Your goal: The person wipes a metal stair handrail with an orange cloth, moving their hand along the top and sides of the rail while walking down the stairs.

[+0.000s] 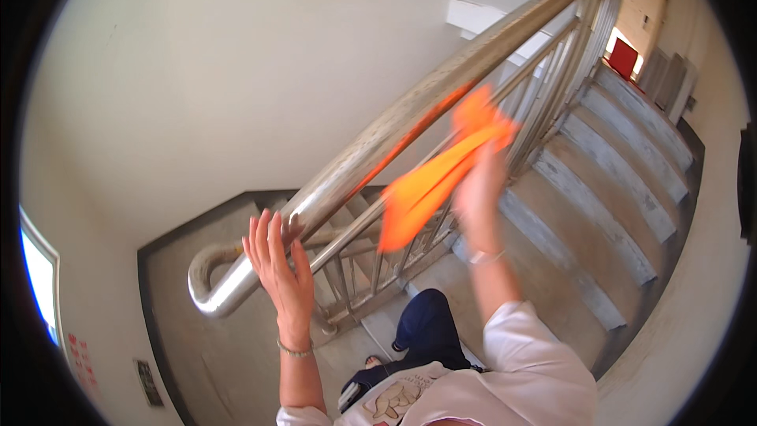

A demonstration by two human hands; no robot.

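Observation:
A shiny metal stair handrail (pixel 378 136) runs from the lower left to the upper right and curls round at its lower end. My left hand (pixel 282 266) is at the rail near that curl, its fingers extended and holding nothing; whether the palm touches the metal is hard to tell. An orange cloth (pixel 432 183), blurred, hangs from my right hand (pixel 482 195) beside the balusters, just right of the rail. The cloth's orange reflection shows along the rail's underside. The fingers of my right hand are partly hidden by the cloth.
Concrete stairs (pixel 591 207) with worn pale edges rise to the right. Metal balusters (pixel 378 272) stand below the rail. A plain wall (pixel 225 71) lies behind it. Near the top are a red object (pixel 623 58) and a door (pixel 644 0). A window (pixel 40 278) is at far left.

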